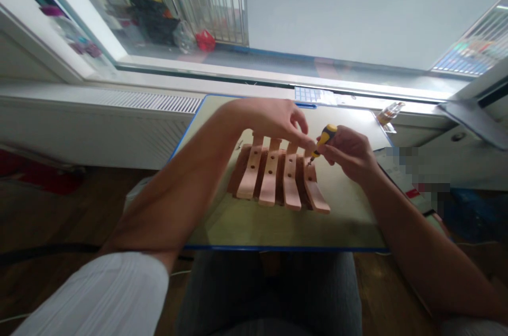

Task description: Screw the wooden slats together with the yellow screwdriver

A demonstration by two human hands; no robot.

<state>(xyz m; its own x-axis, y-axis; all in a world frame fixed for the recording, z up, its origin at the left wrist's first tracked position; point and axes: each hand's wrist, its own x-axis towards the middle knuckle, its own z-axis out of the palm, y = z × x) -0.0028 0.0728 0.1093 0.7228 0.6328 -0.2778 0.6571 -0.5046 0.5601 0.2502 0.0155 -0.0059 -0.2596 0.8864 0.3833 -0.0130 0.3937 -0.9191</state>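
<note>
Screwdriver (327,135), yellow-black, clasped in right grip (349,150); left grip (280,118) hard to judge; gridded sheet (311,94) illegible.

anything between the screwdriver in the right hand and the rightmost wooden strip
Nothing visible blocks the screwdriver in the right hand: its tip is at the rightmost wooden strip. The left hand is close by, not covering the tip.

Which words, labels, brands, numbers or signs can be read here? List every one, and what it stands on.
Readable text: none.
Sheet with a blue-and-white pattern: any print is too small and blurred to read.
Bottle at upper left: too blurred to tell any lettering.
Screwdriver in the right hand: no lettering can be made out.
Strips: holes show, but no lettering can be made out.
</note>
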